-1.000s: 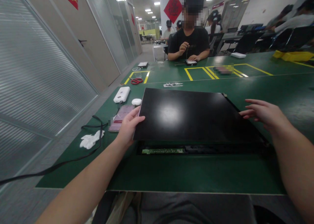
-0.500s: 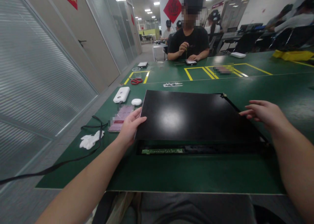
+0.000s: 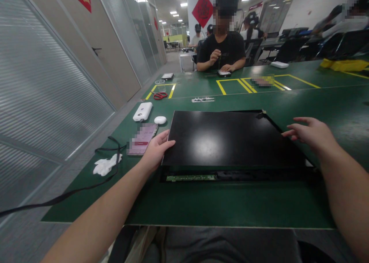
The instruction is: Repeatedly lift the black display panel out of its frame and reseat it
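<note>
Over green tabletop (image 3: 225, 207), lowering glossy black rectangular panel (image 3: 230, 138), likely narrowing gap to black frame (image 3: 245, 175), pinching with left hand (image 3: 156, 151), leaving right hand (image 3: 310, 132) open.

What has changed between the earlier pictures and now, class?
The panel has shifted right, its far edge now lower in view; the left hand moved with it, still gripping. The right hand stays by the right side; phone and scissors stayed put.

Bare hands (image 3: 157, 149), bare forearms (image 3: 105, 205)
</note>
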Motion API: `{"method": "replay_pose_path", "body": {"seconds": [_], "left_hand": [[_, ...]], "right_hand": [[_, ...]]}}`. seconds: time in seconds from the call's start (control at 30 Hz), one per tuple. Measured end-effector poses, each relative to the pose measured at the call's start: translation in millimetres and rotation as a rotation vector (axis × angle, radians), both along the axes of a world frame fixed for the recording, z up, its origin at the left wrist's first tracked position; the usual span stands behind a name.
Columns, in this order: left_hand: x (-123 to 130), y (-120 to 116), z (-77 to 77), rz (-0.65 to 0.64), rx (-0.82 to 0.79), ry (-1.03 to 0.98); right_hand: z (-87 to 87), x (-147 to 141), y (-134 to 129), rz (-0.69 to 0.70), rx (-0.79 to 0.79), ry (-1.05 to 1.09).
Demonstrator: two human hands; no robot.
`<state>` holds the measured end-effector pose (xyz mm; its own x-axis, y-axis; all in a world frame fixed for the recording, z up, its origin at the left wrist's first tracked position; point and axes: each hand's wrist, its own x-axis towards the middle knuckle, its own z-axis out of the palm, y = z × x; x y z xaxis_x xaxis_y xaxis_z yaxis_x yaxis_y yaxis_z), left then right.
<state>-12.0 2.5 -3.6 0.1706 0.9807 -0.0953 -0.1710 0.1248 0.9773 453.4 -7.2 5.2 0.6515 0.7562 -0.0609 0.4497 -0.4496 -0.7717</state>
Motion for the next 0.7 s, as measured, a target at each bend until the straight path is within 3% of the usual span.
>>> {"method": "replay_pose_path", "body": {"seconds": [0.43,0.7], "left_hand": [[0,1,-2.5,-0.033,-0.017,0.037],[0,2,-1.4,-0.048,0.037,0.076]], "right_hand": [[-5.5,10,3,0.038,-0.082,-0.17],[5.0,0,0,0.083,-0.126,-0.271]]}}
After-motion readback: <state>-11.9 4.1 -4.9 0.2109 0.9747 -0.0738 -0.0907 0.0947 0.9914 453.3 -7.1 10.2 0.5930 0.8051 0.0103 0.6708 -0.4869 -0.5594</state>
